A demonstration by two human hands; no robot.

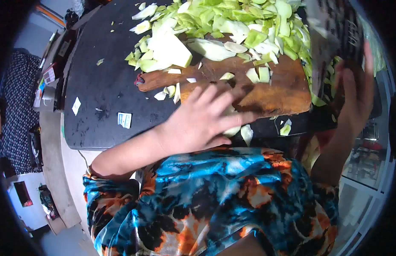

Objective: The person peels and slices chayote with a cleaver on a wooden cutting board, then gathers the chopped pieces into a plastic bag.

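Note:
My left hand (211, 113) is spread, palm down, over the near edge of a wooden cutting board (287, 91), slightly blurred. Its fingers are apart, and a pale vegetable piece (233, 129) shows between thumb and index finger; whether they pinch it I cannot tell. At the right, my right hand (356, 91) is closed around a broad cleaver (337, 32), its blade smeared by motion and marked with pale lettering. The handle is mostly hidden. Chopped pale green, cabbage-like leaves (232, 25) are heaped over the board's far side, with a large white chunk (168, 49) at their left.
The board lies on a black table (99, 85). Small vegetable scraps (246, 134) lie along its near edge. A small white-and-blue packet (124, 120) and a white scrap (76, 106) are on the left. Shelving with glass panels (364, 164) stands at the right.

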